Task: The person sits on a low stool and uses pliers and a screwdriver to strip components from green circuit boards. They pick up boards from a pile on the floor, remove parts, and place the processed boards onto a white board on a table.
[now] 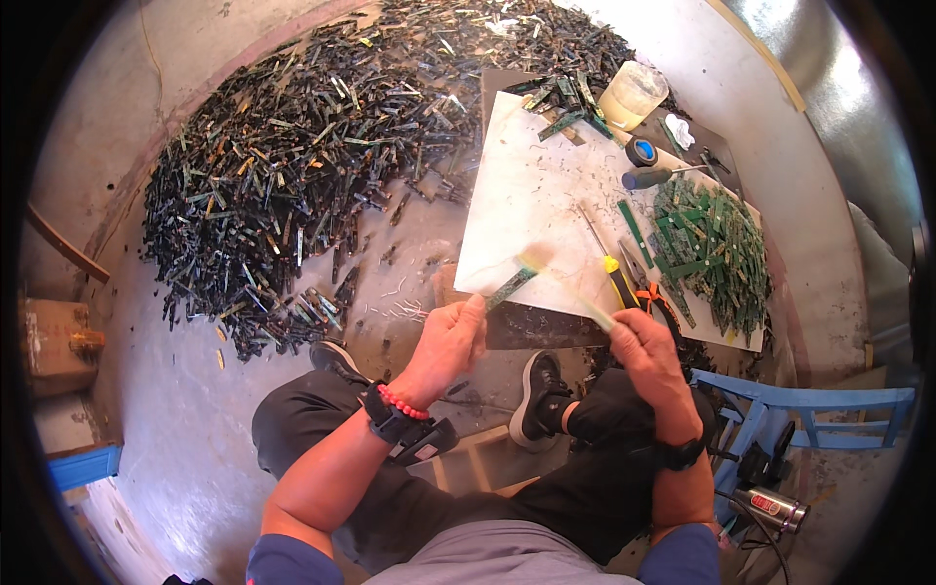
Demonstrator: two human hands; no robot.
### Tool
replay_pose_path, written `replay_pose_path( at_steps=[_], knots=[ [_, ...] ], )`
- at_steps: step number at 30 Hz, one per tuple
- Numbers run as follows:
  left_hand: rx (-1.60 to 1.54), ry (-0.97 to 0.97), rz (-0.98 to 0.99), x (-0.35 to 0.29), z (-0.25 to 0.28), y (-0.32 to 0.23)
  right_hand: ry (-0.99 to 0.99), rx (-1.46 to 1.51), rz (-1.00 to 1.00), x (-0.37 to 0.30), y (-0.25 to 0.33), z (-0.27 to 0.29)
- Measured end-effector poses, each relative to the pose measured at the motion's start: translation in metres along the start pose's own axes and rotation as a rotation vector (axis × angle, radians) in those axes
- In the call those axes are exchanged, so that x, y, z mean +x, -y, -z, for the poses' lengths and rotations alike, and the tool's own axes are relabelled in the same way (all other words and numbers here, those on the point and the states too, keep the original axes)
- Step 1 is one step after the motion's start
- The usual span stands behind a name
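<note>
My left hand [453, 339] is closed on one end of a narrow green circuit board strip [509, 288], held up over the near edge of a white board [522, 185]. My right hand [645, 353] grips a thin pale stick-like tool [599, 316]. Motion blurs this tool toward the strip's far end, so its kind and any contact are unclear. Just beyond my right hand lie pliers with orange handles [655, 298] and a yellow-and-black screwdriver [618, 281]. Many green strips [717, 255] are heaped on the board's right side.
A large heap of dark strips [263, 185] covers the floor at left and far. Farther back on the work surface are a cloudy plastic tub [634, 95], a tape roll [641, 151] and a dark-handled screwdriver [647, 178]. A blue stool [829, 398] stands at right.
</note>
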State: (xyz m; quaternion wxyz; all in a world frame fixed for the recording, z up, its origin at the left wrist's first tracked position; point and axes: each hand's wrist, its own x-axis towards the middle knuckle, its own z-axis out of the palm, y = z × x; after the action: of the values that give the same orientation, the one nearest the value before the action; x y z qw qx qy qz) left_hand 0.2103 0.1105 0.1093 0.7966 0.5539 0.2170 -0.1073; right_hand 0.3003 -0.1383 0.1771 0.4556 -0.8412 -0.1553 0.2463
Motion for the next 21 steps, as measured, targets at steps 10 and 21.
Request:
replay_pose_path(
  at_steps=[10, 21],
  knots=[
    [-0.082, -0.046, 0.06, 0.006, 0.003, 0.0, 0.056, 0.052, -0.012, -0.001, -0.004, -0.004],
    [-0.065, -0.028, 0.051, 0.007, 0.001, -0.002, -0.062, -0.042, 0.0, -0.002, -0.005, -0.015]
  ],
)
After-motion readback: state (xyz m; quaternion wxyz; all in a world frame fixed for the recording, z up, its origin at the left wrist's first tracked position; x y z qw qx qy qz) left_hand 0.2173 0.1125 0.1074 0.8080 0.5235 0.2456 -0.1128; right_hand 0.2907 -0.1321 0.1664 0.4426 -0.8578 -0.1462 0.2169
